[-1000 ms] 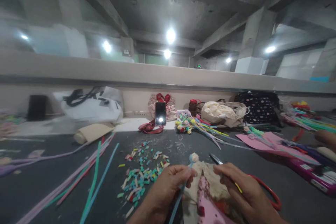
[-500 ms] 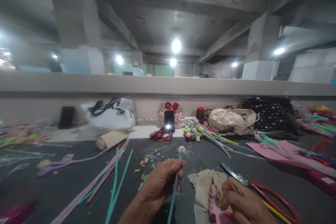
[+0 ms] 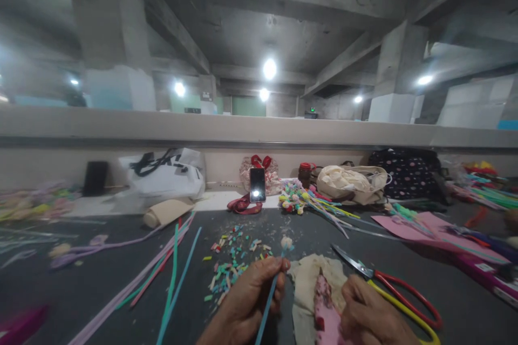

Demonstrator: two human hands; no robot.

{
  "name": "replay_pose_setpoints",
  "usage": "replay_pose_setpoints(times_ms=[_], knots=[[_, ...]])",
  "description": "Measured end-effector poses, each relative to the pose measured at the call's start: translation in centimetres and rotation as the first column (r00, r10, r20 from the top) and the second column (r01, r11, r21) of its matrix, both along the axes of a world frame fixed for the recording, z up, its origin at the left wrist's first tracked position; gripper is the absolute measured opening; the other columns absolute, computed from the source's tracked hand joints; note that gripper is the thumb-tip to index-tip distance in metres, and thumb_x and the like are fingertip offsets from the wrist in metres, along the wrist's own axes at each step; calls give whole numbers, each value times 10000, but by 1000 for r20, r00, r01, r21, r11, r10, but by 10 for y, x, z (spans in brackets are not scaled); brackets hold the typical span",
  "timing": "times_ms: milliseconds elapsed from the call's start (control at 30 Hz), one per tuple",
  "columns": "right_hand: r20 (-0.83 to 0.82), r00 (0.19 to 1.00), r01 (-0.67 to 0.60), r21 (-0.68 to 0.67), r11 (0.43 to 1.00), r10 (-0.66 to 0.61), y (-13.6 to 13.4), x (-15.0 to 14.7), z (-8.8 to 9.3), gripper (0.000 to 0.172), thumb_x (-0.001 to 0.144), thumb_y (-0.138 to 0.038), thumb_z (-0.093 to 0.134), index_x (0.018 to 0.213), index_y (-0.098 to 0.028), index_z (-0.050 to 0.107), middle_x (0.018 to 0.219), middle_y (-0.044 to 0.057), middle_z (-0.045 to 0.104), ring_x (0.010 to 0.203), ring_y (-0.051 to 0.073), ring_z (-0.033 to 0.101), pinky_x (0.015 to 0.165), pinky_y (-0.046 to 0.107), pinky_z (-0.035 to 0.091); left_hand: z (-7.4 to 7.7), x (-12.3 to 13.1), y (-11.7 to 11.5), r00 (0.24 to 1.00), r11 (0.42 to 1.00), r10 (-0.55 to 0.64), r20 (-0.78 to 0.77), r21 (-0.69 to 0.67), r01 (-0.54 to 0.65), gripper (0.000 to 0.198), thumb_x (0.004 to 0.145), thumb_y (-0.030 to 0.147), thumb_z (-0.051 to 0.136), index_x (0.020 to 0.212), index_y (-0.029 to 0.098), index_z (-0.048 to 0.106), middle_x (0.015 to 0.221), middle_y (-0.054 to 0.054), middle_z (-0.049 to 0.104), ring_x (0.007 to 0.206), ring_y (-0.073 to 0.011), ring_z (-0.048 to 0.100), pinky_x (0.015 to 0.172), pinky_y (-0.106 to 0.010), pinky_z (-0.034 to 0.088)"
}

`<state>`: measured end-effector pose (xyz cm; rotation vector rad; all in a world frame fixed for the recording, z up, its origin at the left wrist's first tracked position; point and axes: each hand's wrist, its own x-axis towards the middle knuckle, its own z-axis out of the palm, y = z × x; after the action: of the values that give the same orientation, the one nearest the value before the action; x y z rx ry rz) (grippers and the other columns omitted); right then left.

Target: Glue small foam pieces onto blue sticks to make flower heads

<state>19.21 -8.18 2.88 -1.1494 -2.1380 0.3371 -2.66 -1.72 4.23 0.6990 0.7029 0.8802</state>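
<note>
My left hand [image 3: 259, 283] is closed, pinching a light-blue pipe cleaner [image 3: 267, 310] between thumb and fingers. A small cream-white bud [image 3: 286, 242] tops this stem, just above my fingertips. My right hand [image 3: 370, 310] has its fingers curled together against the side of a pink glue gun [image 3: 327, 315]. Whatever lies inside those fingers is hidden. Dark residue marks the front of the glue gun, which lies on a crumpled beige cloth [image 3: 301, 285]. Large scissors [image 3: 366, 271] with red and yellow handles rest partly open beyond my right hand.
Small coloured snippets [image 3: 229, 269] are scattered left of centre. Long pipe cleaners [image 3: 174, 269] lie further left. At the back stand a phone [image 3: 257, 183], a bunch of pipe-cleaner flowers [image 3: 293, 199], a white bag [image 3: 170, 175] and a cream bag [image 3: 352, 183]. A pink sheet [image 3: 433, 232] lies right.
My left hand has shifted right and lowered slightly with the bud, uncovering more snippets. My right hand has drawn slightly rightward relative to the glue gun. The view has shifted a little.
</note>
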Motion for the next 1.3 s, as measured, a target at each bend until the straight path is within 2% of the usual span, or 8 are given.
replay_pose_setpoints(times_ms=[167,467,600,700,800,1000,1100,1300], knots=[[34,999,-26,30,999,25,-2,5,-1,429,844,-462,277,646,-212,563,651,3,419,605,132,466,523,231,337,0,4,-1,1000,1000,13,-24,-26,-14,129,685,237,588,694,108,593,469,34,505,368,-24,437,359,-109,295],[21,998,63,-47,997,-62,-22,19,20,251,832,-224,352,702,-213,566,727,11,471,684,147,486,602,249,388,5,20,4,991,997,-82,-108,-8,82,137,665,251,597,723,129,570,466,48,494,366,-29,429,355,-113,281],[-126,982,111,-226,968,-143,-20,20,11,186,792,-240,427,658,-204,550,683,-13,432,634,132,451,555,235,361,0,36,9,962,991,-98,-255,69,119,171,653,279,594,719,122,573,567,7,568,447,-52,500,373,-127,296],[-428,853,61,-488,871,-299,-16,14,6,145,763,-275,475,640,-198,470,620,-40,380,542,106,401,492,216,350,-8,44,10,944,989,-94,-315,80,125,189,630,286,603,700,112,577,669,-52,630,512,-87,556,381,-137,307],[-493,789,28,-566,824,-366,-12,11,6,196,764,-296,491,612,-193,423,604,-49,347,522,93,369,479,208,339,-15,48,9,929,988,-84,-360,88,124,198,632,298,593,700,113,572,689,-68,646,515,-100,571,378,-139,299],[-10,987,150,-259,954,-158,-11,16,12,193,810,-328,436,768,-198,572,746,7,472,701,144,460,626,260,369,-16,47,5,906,987,-61,-418,111,118,174,654,298,563,658,125,548,584,-29,618,460,-79,539,383,-142,317],[269,957,137,-108,985,-104,-13,13,13,190,739,-347,534,866,-213,574,849,30,500,785,180,462,670,293,357,-17,47,4,904,990,-26,-427,115,83,185,649,310,569,642,128,534,611,-42,621,499,-94,557,394,-150,348],[378,909,223,-81,971,-177,-9,6,4,184,690,-352,570,779,-191,571,813,31,503,761,190,458,636,298,340,-20,48,6,893,991,-1,-449,120,61,155,651,288,549,641,139,508,646,-51,621,502,-102,561,412,-176,385]])
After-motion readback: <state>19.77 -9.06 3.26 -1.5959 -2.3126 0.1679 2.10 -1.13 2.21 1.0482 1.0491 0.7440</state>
